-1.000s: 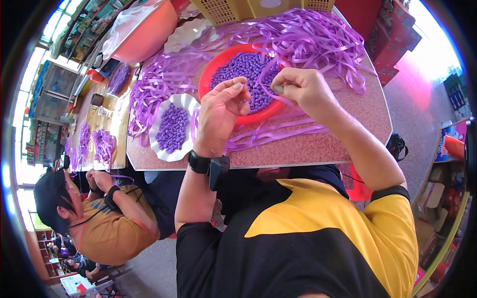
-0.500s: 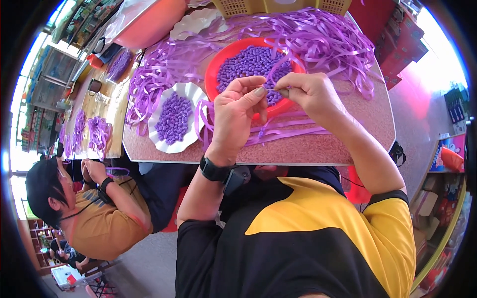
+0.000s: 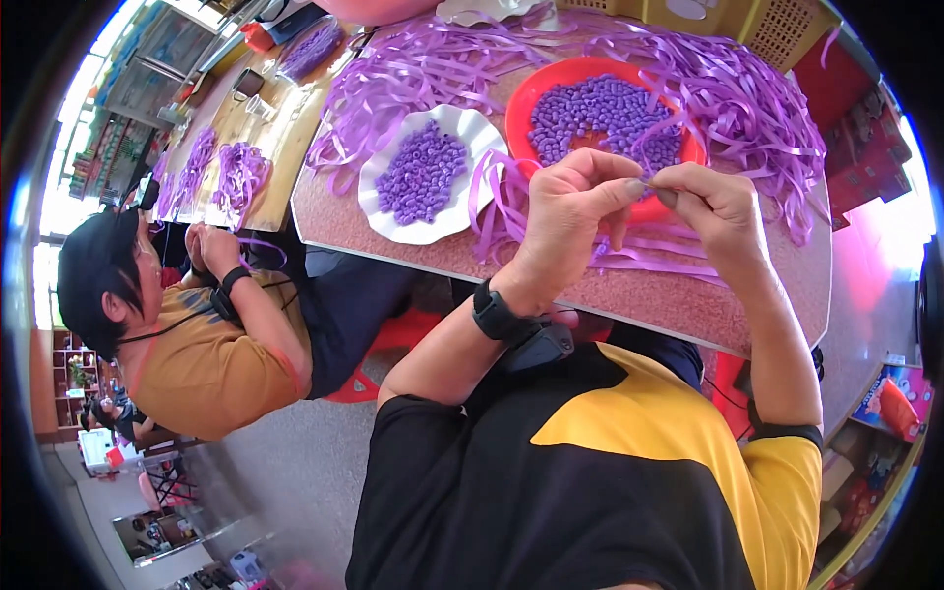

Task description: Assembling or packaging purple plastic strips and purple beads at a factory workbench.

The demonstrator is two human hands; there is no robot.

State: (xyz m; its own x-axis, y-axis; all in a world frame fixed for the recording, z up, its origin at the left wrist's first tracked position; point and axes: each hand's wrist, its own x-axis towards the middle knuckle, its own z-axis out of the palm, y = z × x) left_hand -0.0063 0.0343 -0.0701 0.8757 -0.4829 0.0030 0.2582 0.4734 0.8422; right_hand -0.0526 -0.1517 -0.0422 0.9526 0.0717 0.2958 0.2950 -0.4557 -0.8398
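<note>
My left hand [image 3: 578,205] and my right hand [image 3: 716,208] meet fingertip to fingertip over the near rim of a red plate [image 3: 518,120]. Both are closed in a pinch on a thin purple ribbon [image 3: 646,149]; the fingers mostly cover the spot where they grip it. Purple beads [image 3: 600,101] fill much of the red plate. To its left stands a white scalloped plate [image 3: 484,136] with a pile of purple beads [image 3: 421,177]. Under and beside my hands, more purple ribbons [image 3: 669,258] lie across the tabletop.
Large tangles of ribbon [image 3: 393,93] spread over the far side of the table [image 3: 379,246]. A yellow perforated basket [image 3: 777,39] stands at the back. At the left, another person [image 3: 216,344] sits by a wooden table [image 3: 280,138] bearing ribbons and a cup.
The whole view has swung left, so the table and my hands appear farther right. My fingertips have come closer together, still pinched on the ribbon.
</note>
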